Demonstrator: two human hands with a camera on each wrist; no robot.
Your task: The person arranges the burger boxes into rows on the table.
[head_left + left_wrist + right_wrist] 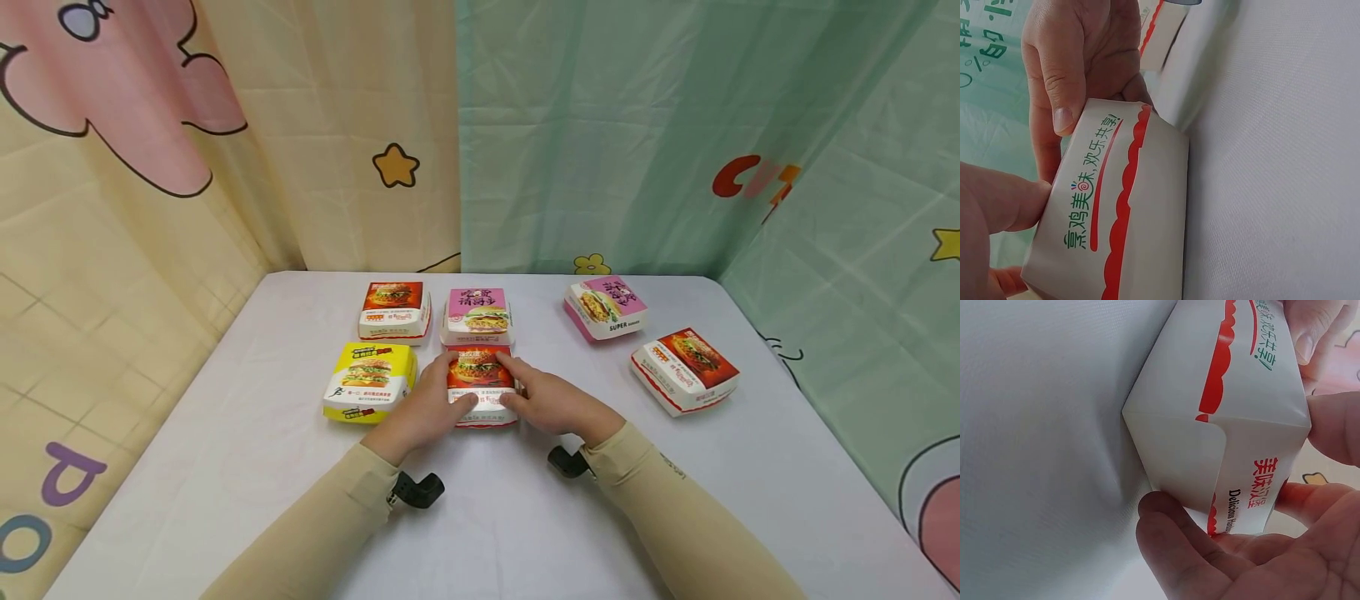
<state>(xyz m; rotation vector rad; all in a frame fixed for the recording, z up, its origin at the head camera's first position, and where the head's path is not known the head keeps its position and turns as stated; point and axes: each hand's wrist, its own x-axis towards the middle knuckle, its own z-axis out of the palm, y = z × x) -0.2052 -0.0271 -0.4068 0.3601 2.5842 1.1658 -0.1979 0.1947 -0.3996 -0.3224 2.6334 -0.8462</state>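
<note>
Between my two hands sits a red-and-white burger box (483,375), its lid facing up with a burger picture on it. My left hand (424,403) holds its left side, thumb near the front edge and fingers toward the back corner. On the opposite side my right hand (558,403) grips the box likewise. The right wrist view has the right hand's fingers (1175,534) curled along the side wall, low down. In the left wrist view the box's front wall (1107,206) shows a red scalloped edge. Directly behind it is a pink burger box (477,312).
A yellow burger box (369,379) lies just left of my left hand, with another red-and-white box (394,310) behind it. To the right are a second pink box (606,307) and a tilted red-and-white box (686,371). Printed curtains (525,150) border the white table (495,525).
</note>
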